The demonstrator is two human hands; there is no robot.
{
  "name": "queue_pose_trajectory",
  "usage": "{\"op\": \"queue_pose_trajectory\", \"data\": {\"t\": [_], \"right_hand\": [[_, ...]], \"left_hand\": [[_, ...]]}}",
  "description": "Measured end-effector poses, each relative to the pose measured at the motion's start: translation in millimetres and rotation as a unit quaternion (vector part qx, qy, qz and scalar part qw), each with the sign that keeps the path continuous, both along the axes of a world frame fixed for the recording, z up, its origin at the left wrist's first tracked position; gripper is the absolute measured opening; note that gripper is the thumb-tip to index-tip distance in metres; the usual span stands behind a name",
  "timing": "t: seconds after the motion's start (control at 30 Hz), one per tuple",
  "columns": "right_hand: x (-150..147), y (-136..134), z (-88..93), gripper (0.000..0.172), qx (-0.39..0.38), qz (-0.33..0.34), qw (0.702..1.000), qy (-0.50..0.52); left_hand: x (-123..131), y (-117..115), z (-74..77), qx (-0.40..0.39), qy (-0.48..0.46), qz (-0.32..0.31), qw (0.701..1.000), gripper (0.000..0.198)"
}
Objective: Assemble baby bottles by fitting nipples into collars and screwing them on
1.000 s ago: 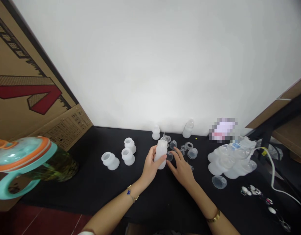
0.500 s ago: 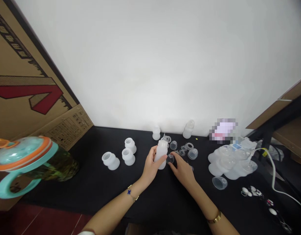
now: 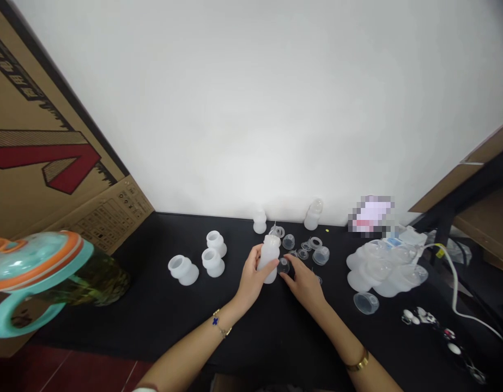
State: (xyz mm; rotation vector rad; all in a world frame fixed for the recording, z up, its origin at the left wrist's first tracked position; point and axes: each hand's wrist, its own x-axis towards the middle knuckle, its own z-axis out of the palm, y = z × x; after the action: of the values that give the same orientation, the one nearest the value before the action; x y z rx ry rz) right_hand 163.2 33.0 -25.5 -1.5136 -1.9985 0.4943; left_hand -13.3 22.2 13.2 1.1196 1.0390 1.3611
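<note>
My left hand (image 3: 250,280) is wrapped round a translucent white baby bottle (image 3: 270,251), held upright above the black tabletop. Just right of it, my right hand (image 3: 306,287) has thumb and fingers closed on a clear domed cap (image 3: 283,265). The cap is beside the bottle, not on its top. Beyond my right hand lie clear rings (image 3: 315,243) and other clear domed caps (image 3: 321,255). To the left, several white open-necked bottle bodies (image 3: 213,262) stand or lean on the table.
By the wall stand a white bottle (image 3: 259,222) and a clear-capped bottle (image 3: 314,214). At right are a pile of bottles (image 3: 382,267), a loose clear cap (image 3: 366,303), a white cable (image 3: 458,288) and a beaded strap (image 3: 449,333). A teal-lidded jug (image 3: 38,261) and cardboard box (image 3: 71,163) stand left.
The camera view has shifted slightly. Both hands keep nearly the same pose, with the bottle in the left and the clear cap in the right.
</note>
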Motion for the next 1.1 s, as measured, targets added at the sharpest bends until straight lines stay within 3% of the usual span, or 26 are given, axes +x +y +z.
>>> {"op": "queue_pose_trajectory", "data": {"t": [0.17,0.3,0.5,0.73,0.8,1.0,1.1], "right_hand": [[1.0,0.6,9.8,0.042,-0.019,-0.043,0.994,0.097],[4.2,3.3,20.2,0.049,-0.054,-0.093,0.963,0.247],[8.7,8.7,31.3,0.061,-0.122,-0.135,0.850,0.495],[16.0,14.1,41.7,0.035,-0.199,-0.116,0.727,0.647],[18.7,15.5,43.4,0.033,-0.211,-0.108,0.716,0.657],[23.2,17.8,43.6,0.038,-0.202,-0.104,0.741,0.632],[22.9,17.5,43.7,0.037,-0.207,-0.106,0.725,0.649]], "left_hand": [[0.5,0.1,-0.3,-0.002,-0.003,-0.003,1.000,0.041],[1.0,-0.6,1.4,-0.004,0.004,-0.013,1.000,0.041],[1.3,-0.6,3.6,-0.002,0.046,-0.026,0.999,0.042],[-0.6,-6.3,7.1,0.044,0.189,-0.029,0.981,0.046],[-0.7,-7.6,6.3,0.074,0.228,-0.028,0.970,0.045],[0.7,-7.5,1.3,0.150,0.341,-0.007,0.928,0.049],[1.1,-7.4,0.8,0.165,0.371,-0.009,0.914,0.051]]}}
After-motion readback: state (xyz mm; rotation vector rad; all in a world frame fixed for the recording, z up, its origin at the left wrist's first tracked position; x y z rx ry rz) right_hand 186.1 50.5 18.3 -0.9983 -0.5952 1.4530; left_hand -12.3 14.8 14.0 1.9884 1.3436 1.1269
